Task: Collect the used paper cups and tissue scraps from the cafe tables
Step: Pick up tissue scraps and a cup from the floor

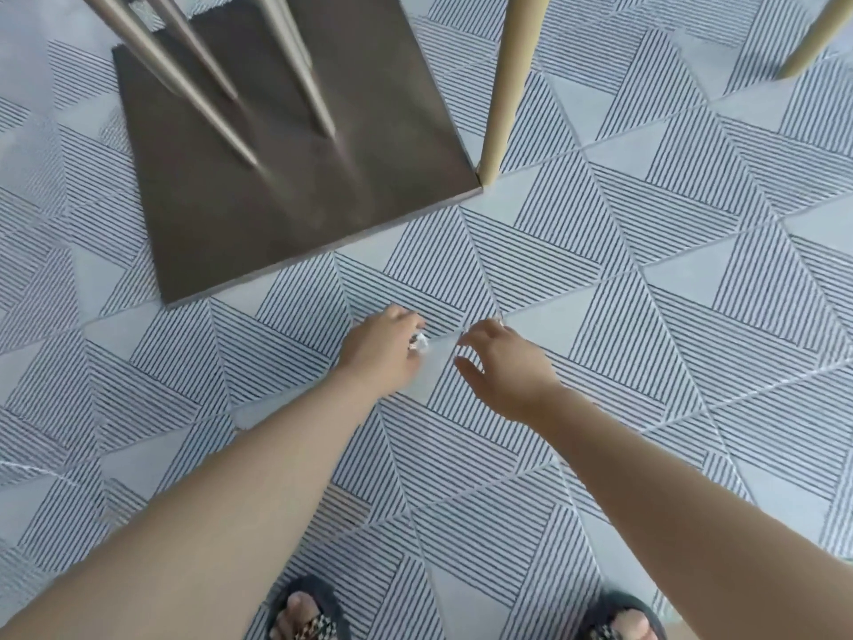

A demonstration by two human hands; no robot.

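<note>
Above striped floor tiles (646,251), near brown mat (295,187) under chair legs (207,85): left hand (381,351) pinching small white tissue scrap (419,344) at fingertips; right hand (505,367) spread loosely, empty, just beside it. Advise: tighten pinch before lifting, cup right palm beneath to catch fragments, then scan tiles for more.

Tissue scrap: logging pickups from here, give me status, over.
Left hand closed on tissue scrap, low over the tiled floor. Right hand open, empty, beside it. Table leg and brown base plate ahead, not blocking.
</note>
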